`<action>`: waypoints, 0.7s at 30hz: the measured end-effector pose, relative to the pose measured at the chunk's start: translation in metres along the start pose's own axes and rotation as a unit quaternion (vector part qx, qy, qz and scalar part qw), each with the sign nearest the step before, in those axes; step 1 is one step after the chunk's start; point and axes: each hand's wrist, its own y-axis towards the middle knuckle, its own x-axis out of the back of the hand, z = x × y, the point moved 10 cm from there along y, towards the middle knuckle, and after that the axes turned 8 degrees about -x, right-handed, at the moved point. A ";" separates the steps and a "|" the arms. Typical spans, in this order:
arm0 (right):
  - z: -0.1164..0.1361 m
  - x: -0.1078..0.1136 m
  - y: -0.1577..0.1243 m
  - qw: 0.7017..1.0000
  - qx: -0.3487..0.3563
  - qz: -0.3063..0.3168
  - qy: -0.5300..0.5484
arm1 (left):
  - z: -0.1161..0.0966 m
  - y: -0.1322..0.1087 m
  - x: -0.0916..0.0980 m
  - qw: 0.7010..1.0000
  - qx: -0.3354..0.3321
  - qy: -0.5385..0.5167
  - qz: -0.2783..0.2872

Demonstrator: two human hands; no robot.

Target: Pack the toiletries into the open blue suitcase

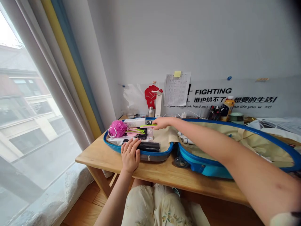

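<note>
A blue suitcase point(164, 154) lies unfolded on the wooden table. My right hand point(161, 123) reaches over its left half, closed on a thin, flat, green-edged strip point(148, 126) whose kind I cannot make out. My left hand point(131, 155) lies over the near rim, fingers stretched out onto a black cylinder-shaped thing point(149, 146); it grips nothing that I can see. Around the hands in this half are a pink bath puff point(118, 128) with a white cord, a white box point(134, 122), and a green-and-pink packet point(135, 131). Some contents underneath are hidden.
The suitcase's right half point(211, 171) has a beige lining and striped cloth. Behind stand a silver bottle point(150, 112), a white upright stand point(158, 105), a charger point(183, 115), pens point(215, 113), an orange-labelled bottle point(227, 108) and a green jar point(236, 118). Curtains point(68, 72) hang left.
</note>
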 end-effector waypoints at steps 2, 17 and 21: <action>0.026 -0.008 0.022 1.000 0.014 -0.006 -0.017 | -0.003 0.001 0.001 1.000 -0.006 -0.001 -0.001; 0.093 -0.013 0.063 0.982 0.110 -0.151 -0.035 | 0.000 -0.001 -0.001 1.000 -0.003 0.002 0.009; 0.073 0.014 0.044 0.978 0.115 -0.171 -0.031 | 0.001 -0.001 -0.001 1.000 -0.003 -0.001 0.007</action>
